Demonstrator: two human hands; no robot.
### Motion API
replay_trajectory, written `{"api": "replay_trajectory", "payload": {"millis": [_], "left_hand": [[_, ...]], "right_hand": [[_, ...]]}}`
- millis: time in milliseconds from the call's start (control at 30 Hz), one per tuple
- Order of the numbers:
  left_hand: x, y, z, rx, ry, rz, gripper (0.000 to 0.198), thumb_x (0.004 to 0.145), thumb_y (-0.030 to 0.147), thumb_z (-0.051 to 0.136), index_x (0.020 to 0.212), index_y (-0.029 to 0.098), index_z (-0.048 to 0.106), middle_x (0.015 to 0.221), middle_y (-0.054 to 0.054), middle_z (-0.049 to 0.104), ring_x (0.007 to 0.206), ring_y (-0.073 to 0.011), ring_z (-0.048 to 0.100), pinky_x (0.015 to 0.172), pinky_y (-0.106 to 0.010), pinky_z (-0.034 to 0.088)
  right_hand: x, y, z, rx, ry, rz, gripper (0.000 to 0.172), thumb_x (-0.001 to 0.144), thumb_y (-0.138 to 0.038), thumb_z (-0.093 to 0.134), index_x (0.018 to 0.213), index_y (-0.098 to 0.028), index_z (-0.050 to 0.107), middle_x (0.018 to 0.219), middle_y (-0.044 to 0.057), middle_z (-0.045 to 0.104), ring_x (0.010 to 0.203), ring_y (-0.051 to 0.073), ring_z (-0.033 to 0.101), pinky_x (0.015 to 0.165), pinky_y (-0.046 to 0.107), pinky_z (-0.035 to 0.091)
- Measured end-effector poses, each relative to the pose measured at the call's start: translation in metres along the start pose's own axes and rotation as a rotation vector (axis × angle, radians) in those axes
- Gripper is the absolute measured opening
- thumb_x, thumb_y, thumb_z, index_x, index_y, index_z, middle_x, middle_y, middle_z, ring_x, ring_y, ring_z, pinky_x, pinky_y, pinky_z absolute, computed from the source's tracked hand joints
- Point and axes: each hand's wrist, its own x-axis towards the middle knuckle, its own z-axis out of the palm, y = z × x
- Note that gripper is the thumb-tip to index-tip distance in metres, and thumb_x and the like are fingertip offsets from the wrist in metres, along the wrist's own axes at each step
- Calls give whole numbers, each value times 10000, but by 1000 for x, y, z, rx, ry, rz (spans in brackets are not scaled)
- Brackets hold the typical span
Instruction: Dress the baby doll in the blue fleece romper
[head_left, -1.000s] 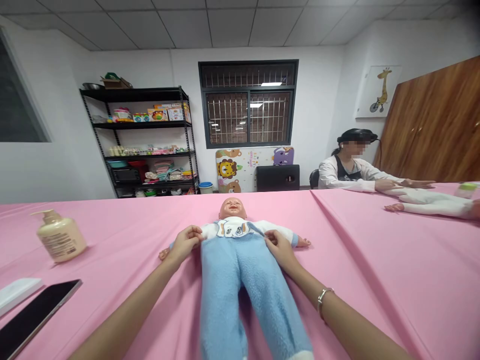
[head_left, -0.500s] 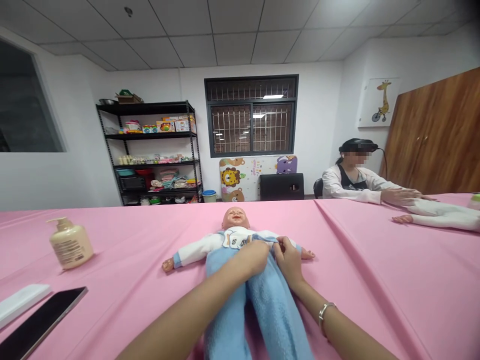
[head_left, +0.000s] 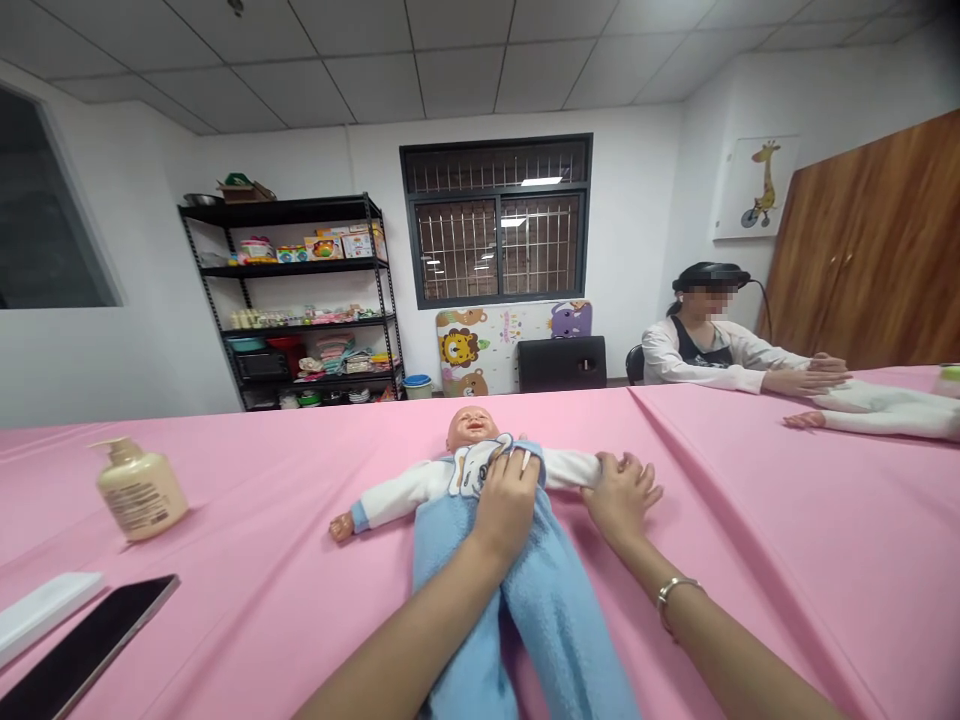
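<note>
On the pink-clothed counter (head_left: 750, 560), a baby doll (head_left: 471, 428) lies face-up at twelve o'clock. The left hand (head_left: 506, 505) has moved onto the chest of its blue fleece overalls (head_left: 457, 540), fingers flat and together. The right hand (head_left: 621, 495) has moved out to the white sleeve (head_left: 570, 468) at two o'clock, fingers spread over its end; any grip cannot be told.

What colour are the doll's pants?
The doll's pants are light blue, best in the head view.
</note>
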Motion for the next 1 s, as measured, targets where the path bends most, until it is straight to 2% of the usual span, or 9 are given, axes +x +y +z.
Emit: {"api": "replay_trajectory", "payload": {"millis": [100,200,333,467,600,667,767,867,1000], "left_hand": [[0,1,-3,-19,74,40,316,870,226,337,1133,200,510,1192,-47,465,1072,-118,456,1025,-308,379],[0,1,-5,-36,108,62,334,875,228,335,1168,205,495,1248,-34,437,1112,-119,442,1041,-300,367],[-1,-1,-6,-86,143,86,306,879,236,343,1126,207,523,1192,-7,488,1097,-109,459,1033,-277,377],[-1,-5,-6,-109,234,104,298,877,199,347,1113,195,529,1160,-20,505,1099,-92,461,1030,-247,379],[-1,-5,-6,-80,261,95,325,859,176,364,1147,117,502,1211,-68,459,1175,-127,401,1060,-259,355],[-1,-4,-6,-92,207,83,355,855,173,353,1182,96,470,1217,-80,445,1176,-137,392,1054,-266,361],[0,-1,-5,-151,31,2,344,853,190,343,1170,139,463,1139,-65,474,1071,-143,447,965,-293,424],[2,-1,-5,-241,-170,-107,261,833,183,353,1055,160,487,1051,-53,492,965,-142,473,863,-307,459],[6,-6,-6,-374,-325,-235,246,773,205,457,1010,141,461,986,-52,508,965,-141,466,872,-299,437]], "right_hand": [[-1,-10,-6,205,176,-127,439,670,-221,494,1108,-223,531,1395,46,47,1325,253,164,1083,467,260],[-8,-22,-8,412,201,-329,429,725,-242,444,1144,-159,489,1414,63,-54,1329,152,241,1036,289,416],[-24,-39,-7,570,172,-565,582,749,-339,476,1273,-136,324,1424,110,16,1382,139,158,1016,268,457],[-36,-47,-1,682,48,-599,662,817,-311,364,1388,-116,91,1393,132,202,1304,69,333,1074,262,417],[-40,-42,4,632,-37,-630,496,836,-298,303,1304,-144,363,1312,54,378,1254,41,393,1109,248,394],[-41,-39,5,609,-23,-703,439,834,-296,302,1210,-160,483,1294,27,403,1286,47,352,1143,275,359],[-43,-37,6,623,-35,-721,449,839,-334,289,1192,-154,502,1278,31,419,1274,57,362,1134,294,358],[-45,-38,6,671,-125,-615,485,838,-392,293,1207,-140,482,1245,50,450,1202,55,431,1075,261,405],[-46,-42,3,721,-197,-383,458,816,-416,341,1110,-128,543,1157,57,516,1076,52,505,965,205,457]]}}
